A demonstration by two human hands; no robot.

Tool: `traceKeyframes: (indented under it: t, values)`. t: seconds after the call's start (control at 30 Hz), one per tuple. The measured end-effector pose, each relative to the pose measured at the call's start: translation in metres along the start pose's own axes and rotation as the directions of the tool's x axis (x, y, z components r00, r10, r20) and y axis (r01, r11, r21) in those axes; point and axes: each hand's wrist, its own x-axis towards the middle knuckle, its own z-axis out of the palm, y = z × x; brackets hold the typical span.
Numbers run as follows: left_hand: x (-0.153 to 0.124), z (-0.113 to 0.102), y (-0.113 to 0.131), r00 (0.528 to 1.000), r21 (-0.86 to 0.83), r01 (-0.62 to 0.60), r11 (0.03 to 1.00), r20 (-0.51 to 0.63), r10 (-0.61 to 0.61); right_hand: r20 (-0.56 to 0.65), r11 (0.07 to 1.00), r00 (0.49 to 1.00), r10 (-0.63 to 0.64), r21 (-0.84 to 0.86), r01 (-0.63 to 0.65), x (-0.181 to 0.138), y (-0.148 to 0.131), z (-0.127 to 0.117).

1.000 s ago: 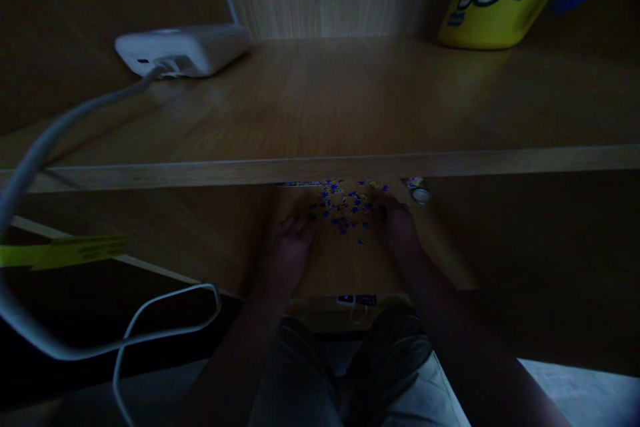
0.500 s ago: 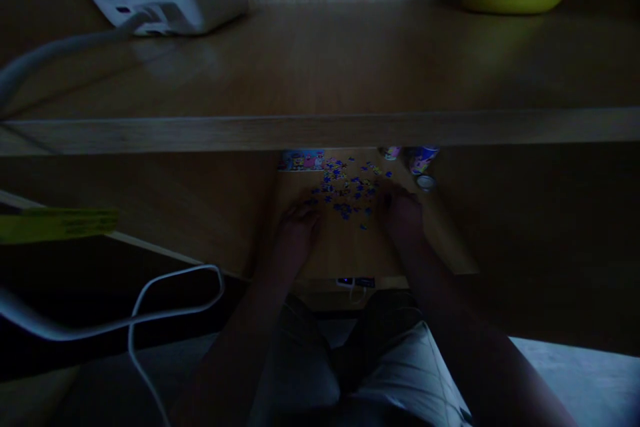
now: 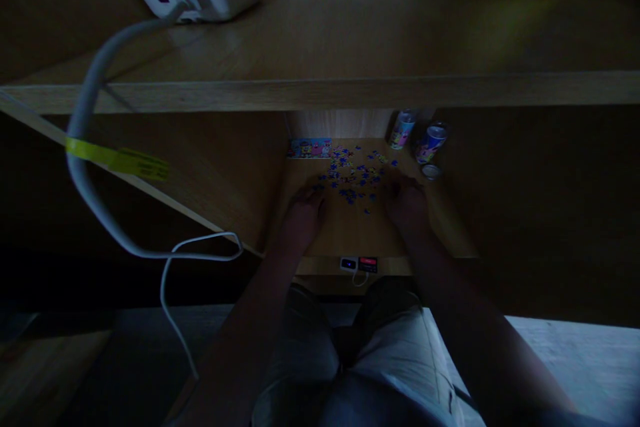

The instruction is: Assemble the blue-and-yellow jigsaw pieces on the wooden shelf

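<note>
Where light is dim, wooden desk (image 3: 350, 240), upper shelf (image 3: 350, 90), puzzle pieces (image 3: 355, 177).

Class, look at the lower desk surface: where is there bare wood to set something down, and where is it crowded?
Bare wood lies between the two hands, left hand and right hand, toward the near edge. Farther back it is crowded with scattered puzzle pieces and two cans at back right. The upper shelf is mostly bare.

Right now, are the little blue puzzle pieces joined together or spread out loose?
Spread out loose. The puzzle pieces lie scattered on the wooden surface between the left hand and right hand.
</note>
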Motion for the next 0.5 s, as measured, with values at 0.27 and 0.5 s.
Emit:
traceKeyframes:
  t: [0.27,0.5]
  values:
    - [-0.001,0.006,-0.002,0.995,-0.048,-0.071,0.996,-0.073,0.067,-0.096,0.966,0.990,-0.099,0.228,0.119,-0.011,0.010,-0.003]
    - [-0.058,-0.035,0.066,0.953,-0.542,-0.060,0.838,-0.280,-0.113,-0.326,0.714,0.916,-0.234,0.582,0.390,-0.088,0.003,-0.094]
